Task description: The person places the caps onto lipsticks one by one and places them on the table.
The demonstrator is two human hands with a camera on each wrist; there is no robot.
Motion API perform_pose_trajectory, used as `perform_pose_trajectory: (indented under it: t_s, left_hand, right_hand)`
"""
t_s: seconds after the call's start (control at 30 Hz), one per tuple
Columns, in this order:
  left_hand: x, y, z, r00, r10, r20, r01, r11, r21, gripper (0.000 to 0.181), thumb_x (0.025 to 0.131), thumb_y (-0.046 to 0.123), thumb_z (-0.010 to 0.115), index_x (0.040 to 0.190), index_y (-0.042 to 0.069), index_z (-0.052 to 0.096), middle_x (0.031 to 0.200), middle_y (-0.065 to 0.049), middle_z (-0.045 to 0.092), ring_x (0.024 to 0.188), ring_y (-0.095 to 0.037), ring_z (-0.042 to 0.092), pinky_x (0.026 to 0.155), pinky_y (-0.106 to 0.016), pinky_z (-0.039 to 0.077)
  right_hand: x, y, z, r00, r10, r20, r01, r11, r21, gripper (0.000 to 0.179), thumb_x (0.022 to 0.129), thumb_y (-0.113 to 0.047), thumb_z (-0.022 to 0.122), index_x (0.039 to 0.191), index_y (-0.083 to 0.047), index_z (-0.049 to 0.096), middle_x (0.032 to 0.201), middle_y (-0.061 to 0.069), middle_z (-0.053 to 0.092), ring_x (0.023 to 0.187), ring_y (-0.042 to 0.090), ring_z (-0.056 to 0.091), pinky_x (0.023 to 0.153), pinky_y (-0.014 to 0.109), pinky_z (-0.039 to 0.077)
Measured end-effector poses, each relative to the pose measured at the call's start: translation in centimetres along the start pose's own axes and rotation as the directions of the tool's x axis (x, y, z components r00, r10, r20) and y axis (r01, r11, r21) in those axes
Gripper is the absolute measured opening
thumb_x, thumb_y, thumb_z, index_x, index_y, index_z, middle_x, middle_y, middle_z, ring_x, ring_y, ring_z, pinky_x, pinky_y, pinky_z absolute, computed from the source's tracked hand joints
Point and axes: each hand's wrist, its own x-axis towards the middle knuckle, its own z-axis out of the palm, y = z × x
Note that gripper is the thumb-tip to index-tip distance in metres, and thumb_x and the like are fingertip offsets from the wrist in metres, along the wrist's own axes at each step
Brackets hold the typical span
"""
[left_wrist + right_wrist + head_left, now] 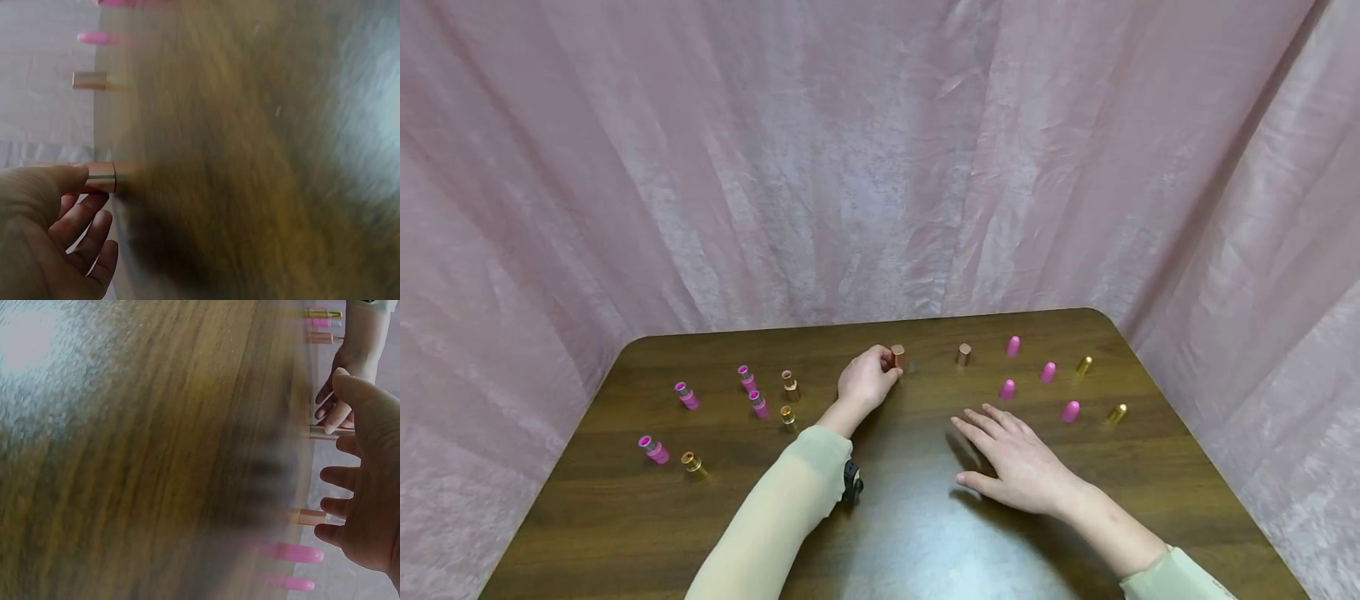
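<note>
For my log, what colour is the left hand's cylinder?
The cylinder is metallic copper; see left wrist.

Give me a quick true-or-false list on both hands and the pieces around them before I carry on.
1. The left hand pinches a shiny copper-coloured cylinder. True.
2. The right hand grips a pink piece. False: the right hand holds nothing, and its fingers are spread.
3. A second copper-coloured cylinder stands right of the held one. True.
4. Four glossy pink round-topped cylinders stand right of the left hand. True.
5. Both gold-coloured bullet-shaped pieces stand left of the left hand. False: those gold-coloured bullet-shaped pieces stand toward the right edge of the brown wood-grain table.
</note>
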Motion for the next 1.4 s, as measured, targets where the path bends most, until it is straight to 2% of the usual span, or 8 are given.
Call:
perform_pose_trajectory:
  t_s: [0.27, 0.7, 0.8, 0.9, 1.03, 1.2, 1.3, 1.4]
  left_hand:
    - [1.2, -1.7, -1.5, 0.994, -0.099, -0.05, 0.1, 0.995, 0.021, 0.022, 0.098, 0.028, 0.07, 0.118, 0.018, 0.068, 0.108, 0.002, 0.073, 0.098, -0.023, 0.069, 0.085, -0.044, 0.053]
    - [2.2, -2.8, -2.0, 0.998, -0.052, -0.022, 0.051, 0.998, -0.033, 0.027, 0.099, 0.026, 0.069, 0.123, 0.015, 0.066, 0.117, -0.002, 0.072, 0.108, -0.023, 0.067, 0.095, -0.044, 0.05]
    - [2.0, -2.9, -2.1, 0.999, -0.047, -0.002, 0.047, 0.997, -0.065, 0.039, 0.099, 0.029, 0.07, 0.133, 0.013, 0.061, 0.126, -0.005, 0.069, 0.114, -0.027, 0.064, 0.098, -0.046, 0.048]
    - [1.5, -2.8, -2.4, 0.999, -0.036, 0.029, 0.038, 0.997, -0.072, 0.063, 0.099, 0.037, 0.068, 0.151, 0.011, 0.046, 0.147, -0.011, 0.054, 0.131, -0.034, 0.053, 0.107, -0.05, 0.042]
    - [0.8, -1.7, -3.3, 0.999, 0.024, 0.04, -0.023, 0.999, -0.025, 0.085, 0.099, 0.05, 0.062, 0.164, 0.014, 0.021, 0.165, -0.016, 0.026, 0.147, -0.041, 0.031, 0.116, -0.056, 0.031]
    - [-0.6, -0.1, -5.1, 0.989, 0.145, 0.027, -0.147, 0.985, 0.087, 0.091, 0.097, 0.059, 0.058, 0.166, 0.024, 0.009, 0.17, -0.013, 0.012, 0.151, -0.04, 0.022, 0.116, -0.061, 0.026]
    - [-1.9, 0.7, -6.1, 0.975, 0.219, 0.048, -0.224, 0.958, 0.18, 0.093, 0.096, 0.065, 0.056, 0.166, 0.027, 0.007, 0.171, -0.012, 0.009, 0.153, -0.038, 0.018, 0.117, -0.061, 0.023]
    - [-3.3, 1.4, -7.0, 0.952, 0.29, 0.099, -0.307, 0.911, 0.276, 0.094, 0.095, 0.071, 0.05, 0.166, 0.027, 0.008, 0.171, -0.01, 0.006, 0.155, -0.034, 0.012, 0.121, -0.058, 0.016]
  right_hand:
    - [0.2, -0.4, -0.1, 1.0, -0.007, -0.005, 0.007, 1.0, 0.007, 0.079, 0.091, -0.056, 0.07, 0.155, -0.014, 0.047, 0.154, 0.012, 0.048, 0.146, 0.041, 0.035, 0.113, 0.063, 0.031]
    - [0.8, -1.1, -0.1, 1.0, -0.014, -0.002, 0.014, 0.999, 0.03, 0.078, 0.093, -0.055, 0.069, 0.156, -0.017, 0.044, 0.155, 0.013, 0.047, 0.147, 0.04, 0.034, 0.114, 0.063, 0.03]
    - [0.9, -1.1, -0.2, 1.0, -0.017, -0.004, 0.017, 0.999, 0.028, 0.078, 0.093, -0.055, 0.069, 0.156, -0.017, 0.044, 0.155, 0.013, 0.047, 0.147, 0.039, 0.034, 0.114, 0.062, 0.03]
    - [1.0, -1.0, -0.5, 1.0, -0.01, -0.006, 0.01, 1.0, 0.022, 0.078, 0.093, -0.055, 0.07, 0.156, -0.016, 0.045, 0.156, 0.012, 0.046, 0.148, 0.038, 0.033, 0.115, 0.062, 0.029]
    - [1.2, -0.6, -1.0, 1.0, 0.008, -0.016, -0.007, 1.0, 0.009, 0.078, 0.092, -0.054, 0.071, 0.154, -0.014, 0.047, 0.156, 0.01, 0.046, 0.148, 0.038, 0.033, 0.115, 0.061, 0.029]
    - [1.5, 0.3, -2.0, 0.999, 0.044, -0.015, -0.044, 0.999, 0.005, 0.077, 0.093, -0.054, 0.069, 0.155, -0.015, 0.045, 0.157, 0.01, 0.045, 0.149, 0.037, 0.031, 0.115, 0.062, 0.028]
    - [1.6, 1.0, -2.6, 0.998, 0.069, -0.008, -0.069, 0.998, 0.004, 0.078, 0.094, -0.055, 0.068, 0.156, -0.016, 0.044, 0.159, 0.01, 0.042, 0.15, 0.038, 0.029, 0.116, 0.062, 0.026]
    - [1.9, 1.8, -3.2, 0.997, 0.079, -0.011, -0.079, 0.997, -0.01, 0.078, 0.094, -0.055, 0.068, 0.156, -0.014, 0.043, 0.16, 0.012, 0.04, 0.149, 0.04, 0.029, 0.117, 0.06, 0.024]
